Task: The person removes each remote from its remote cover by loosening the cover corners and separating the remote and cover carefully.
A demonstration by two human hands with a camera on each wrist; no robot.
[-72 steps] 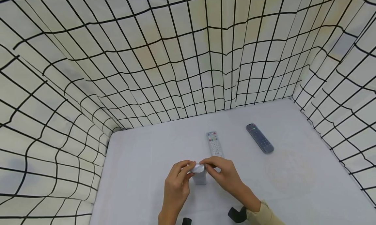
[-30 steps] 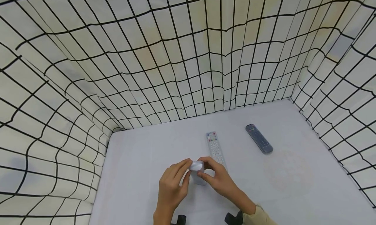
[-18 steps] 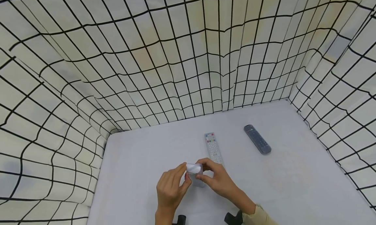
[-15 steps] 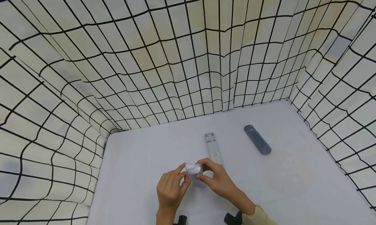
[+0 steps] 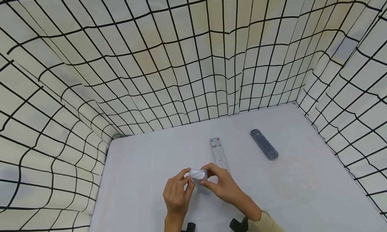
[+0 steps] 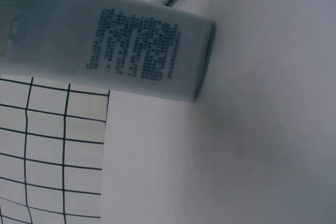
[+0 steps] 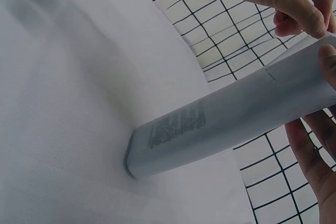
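While close tog. — bent-fingered L hand [image 5: 178,195], R hand [image 5: 224,185] on device [image 6: 105,43].

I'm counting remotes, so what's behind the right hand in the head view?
A pale remote, face up, its far end visible. The right hand hides part of its near end.

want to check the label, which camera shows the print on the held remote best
The left wrist view: the printed block on the held remote is large and nearly face-on there, though unreadable. The right wrist view shows it smaller, at a slant and blurrier. The head view shows the remote small, with no print discernible.
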